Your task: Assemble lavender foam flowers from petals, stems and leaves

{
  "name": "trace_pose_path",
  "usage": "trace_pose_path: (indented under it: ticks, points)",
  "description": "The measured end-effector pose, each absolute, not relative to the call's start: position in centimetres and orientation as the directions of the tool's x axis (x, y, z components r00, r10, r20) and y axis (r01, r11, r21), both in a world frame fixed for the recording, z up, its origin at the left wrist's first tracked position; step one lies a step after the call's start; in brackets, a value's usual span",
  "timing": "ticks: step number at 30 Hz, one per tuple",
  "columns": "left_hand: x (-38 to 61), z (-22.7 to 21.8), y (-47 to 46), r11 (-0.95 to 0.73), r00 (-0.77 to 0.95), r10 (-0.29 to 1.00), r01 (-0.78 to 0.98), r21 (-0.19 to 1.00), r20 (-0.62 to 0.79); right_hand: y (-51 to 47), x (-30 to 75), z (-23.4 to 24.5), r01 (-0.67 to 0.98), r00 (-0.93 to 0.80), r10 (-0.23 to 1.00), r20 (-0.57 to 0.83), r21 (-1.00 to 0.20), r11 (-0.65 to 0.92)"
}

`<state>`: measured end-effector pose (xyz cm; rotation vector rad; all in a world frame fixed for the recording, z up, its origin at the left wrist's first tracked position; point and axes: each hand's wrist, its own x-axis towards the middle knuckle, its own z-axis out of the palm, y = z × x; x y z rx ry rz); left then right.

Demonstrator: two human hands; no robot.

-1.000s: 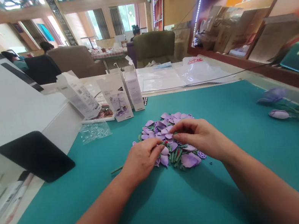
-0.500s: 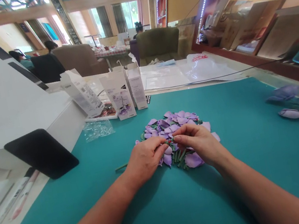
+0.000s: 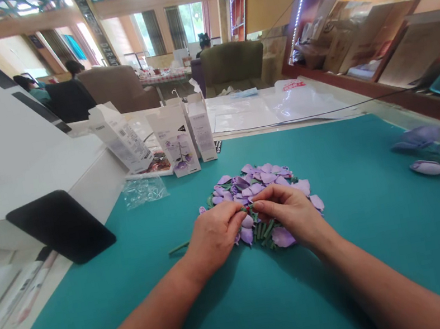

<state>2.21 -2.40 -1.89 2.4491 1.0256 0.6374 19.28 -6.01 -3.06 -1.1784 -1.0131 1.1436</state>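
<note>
Fingertips (image 3: 241, 214) of my left hand (image 3: 213, 236) and right hand (image 3: 290, 211) meet over the middle of the pile of purple petals (image 3: 262, 175), thumbs and forefingers pinched together on a small piece (image 3: 248, 206) with green and a spot of red, too tiny for me to identify. It sits between the two hands, just above the petals. Short green stems (image 3: 262, 231) lie among the petals below my fingers, and a thin green stalk (image 3: 177, 248) pokes out from under my left hand. Everything rests on the teal mat (image 3: 388, 248). White boxes (image 3: 175, 141) stand at its far edge, a clear plastic bag (image 3: 143, 190) beside them, and purple buds (image 3: 427, 167) lie well apart on my right.
</note>
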Motion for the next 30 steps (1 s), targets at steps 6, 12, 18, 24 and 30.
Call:
trace_pose_path:
  ticks: [6, 12, 18, 24, 30]
  points:
    - [2.2, -2.0, -2.7, -0.664, 0.624, 0.730, 0.552, 0.503, 0.280, -6.2, 19.0, -3.2, -0.128, 0.157, 0.987, 0.015, -0.991, 0.035]
    - [2.2, -2.0, -2.9, -0.672, 0.639, 0.718, 0.532, 0.515, 0.278, -6.3, 18.6, -3.5, -0.168, 0.151, 0.989, 0.001, -0.986, 0.026]
    - [2.2, -2.1, -2.8, -0.678, 0.643, 0.711, 0.517, 0.522, 0.285, -6.3, 18.3, -3.5, -0.162, 0.156, 0.988, 0.010, -0.986, 0.035]
    - [2.3, -1.7, -2.6, -0.648, 0.643, 0.727, 0.527, 0.550, 0.241, -6.1, 19.1, -3.2, -0.082, 0.105, 0.994, 0.017, -0.996, 0.026]
    - [2.4, -1.6, -2.7, -0.635, 0.634, 0.738, 0.534, 0.558, 0.232, -6.2, 19.4, -3.2, 0.054, 0.136, 0.990, 0.049, -0.998, 0.042]
